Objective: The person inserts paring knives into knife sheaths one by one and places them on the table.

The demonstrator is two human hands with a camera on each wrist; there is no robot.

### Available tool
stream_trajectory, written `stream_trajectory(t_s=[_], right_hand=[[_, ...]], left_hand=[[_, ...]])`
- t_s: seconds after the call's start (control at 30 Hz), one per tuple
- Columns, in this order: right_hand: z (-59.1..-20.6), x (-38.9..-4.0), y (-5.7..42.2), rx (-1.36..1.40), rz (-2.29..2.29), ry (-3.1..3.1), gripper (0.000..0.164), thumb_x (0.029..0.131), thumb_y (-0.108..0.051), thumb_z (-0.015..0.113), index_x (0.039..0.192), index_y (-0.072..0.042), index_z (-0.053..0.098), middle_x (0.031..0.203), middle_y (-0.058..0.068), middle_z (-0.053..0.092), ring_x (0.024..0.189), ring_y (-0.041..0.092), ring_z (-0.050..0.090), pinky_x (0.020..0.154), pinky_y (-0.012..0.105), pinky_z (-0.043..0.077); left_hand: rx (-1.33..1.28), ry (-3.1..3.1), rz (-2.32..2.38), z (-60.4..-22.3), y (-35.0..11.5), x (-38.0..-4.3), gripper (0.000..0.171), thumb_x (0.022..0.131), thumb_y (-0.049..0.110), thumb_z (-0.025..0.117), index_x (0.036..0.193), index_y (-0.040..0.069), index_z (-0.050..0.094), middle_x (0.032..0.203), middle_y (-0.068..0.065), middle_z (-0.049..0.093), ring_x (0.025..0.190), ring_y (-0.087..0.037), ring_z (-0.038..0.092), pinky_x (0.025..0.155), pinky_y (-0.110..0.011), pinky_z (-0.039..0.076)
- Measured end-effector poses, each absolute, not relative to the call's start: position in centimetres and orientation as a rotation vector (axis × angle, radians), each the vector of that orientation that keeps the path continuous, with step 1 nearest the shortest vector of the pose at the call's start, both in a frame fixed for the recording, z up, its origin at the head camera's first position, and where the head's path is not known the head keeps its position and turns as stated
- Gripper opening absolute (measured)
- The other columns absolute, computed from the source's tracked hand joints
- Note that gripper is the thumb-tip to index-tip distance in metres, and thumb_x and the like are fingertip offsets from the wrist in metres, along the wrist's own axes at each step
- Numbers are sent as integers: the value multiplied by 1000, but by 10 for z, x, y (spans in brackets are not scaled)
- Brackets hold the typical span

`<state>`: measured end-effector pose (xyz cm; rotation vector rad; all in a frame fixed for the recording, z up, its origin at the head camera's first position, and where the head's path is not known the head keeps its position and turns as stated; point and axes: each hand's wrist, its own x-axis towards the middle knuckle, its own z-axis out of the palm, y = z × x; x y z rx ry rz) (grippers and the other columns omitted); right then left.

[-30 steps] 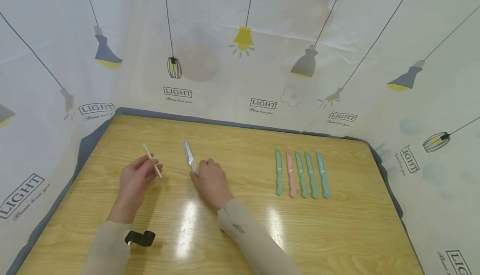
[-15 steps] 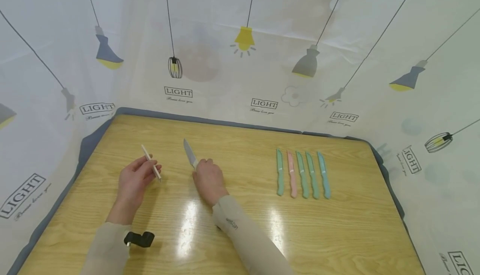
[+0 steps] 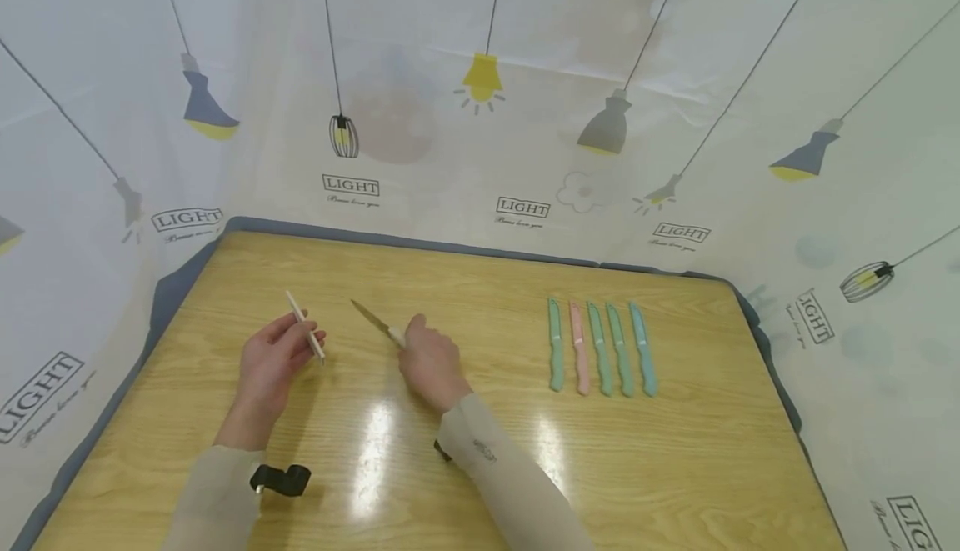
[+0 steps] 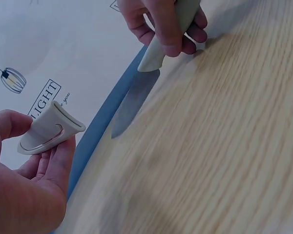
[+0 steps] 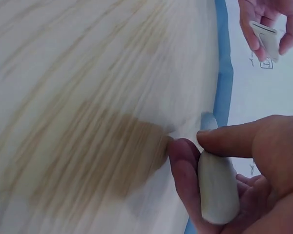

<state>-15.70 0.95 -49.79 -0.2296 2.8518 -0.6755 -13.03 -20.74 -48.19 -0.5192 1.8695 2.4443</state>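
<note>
My left hand [image 3: 272, 361] pinches a white knife sheath [image 4: 50, 127] between thumb and fingers, its slot end facing the knife. A cut-out shows on the sheath's flat side. My right hand [image 3: 435, 361] grips the pale handle [image 5: 218, 187] of a knife. Bare and shiny, the knife's blade [image 4: 136, 103] points toward the left hand, with a gap between its tip and the sheath. In the head view the blade is seen nearly edge-on, and most of the handle is hidden by the right hand.
To the right, several knives lie side by side on the wooden table [image 3: 480, 468]: green [image 3: 556, 344], pink [image 3: 580, 348] and blue [image 3: 642, 349] ones. A lamp-patterned curtain [image 3: 420, 201] encloses the table's far and side edges.
The right hand has shifted slightly right and turned the knife, so its blade now slants further left and shows edge-on. The left hand holds the sheath in nearly the same place.
</note>
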Motion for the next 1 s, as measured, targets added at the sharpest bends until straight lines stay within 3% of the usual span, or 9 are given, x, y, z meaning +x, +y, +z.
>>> stream_trajectory(t_s=[0.23,0.43,0.67,0.83,1.0], right_hand=[[-496,-150,27,-284,-808,2859,28,96,-16,57,120,-4,51,77,6,59,54,14,52,42,23,45],[-492,-142,46,-374,-859,2867,28,99,-12,52,123,3,49,85,9,62,56,11,51,43,19,43],[-489,-130,71,-273,-1144,2686,38,101,-21,46,132,1,45,72,2,56,47,9,45,38,19,36],[-485,-121,88,-252,-1247,2650,44,103,-35,42,134,-4,48,74,3,57,49,10,44,40,22,37],[-485,-116,103,-238,-1386,2594,36,105,-34,37,123,-7,53,79,10,63,50,9,46,40,20,37]], left_hand=[[-505,1843,2452,-482,-203,-131,64,92,16,66,141,-12,35,103,-1,63,91,-11,68,83,-25,54],[-455,1874,2387,-484,-194,-133,66,93,19,64,143,-12,34,104,0,63,93,-11,67,82,-24,54],[-449,1915,2272,-486,-171,-139,64,95,21,61,146,-8,34,130,-20,50,96,-9,65,86,-25,53],[-449,1925,2222,-486,-154,-141,61,95,19,60,144,-7,35,133,-26,47,97,-11,64,86,-26,53],[-431,1907,2216,-488,-137,-144,58,94,16,60,142,-8,37,130,-29,52,97,-16,66,84,-27,55]])
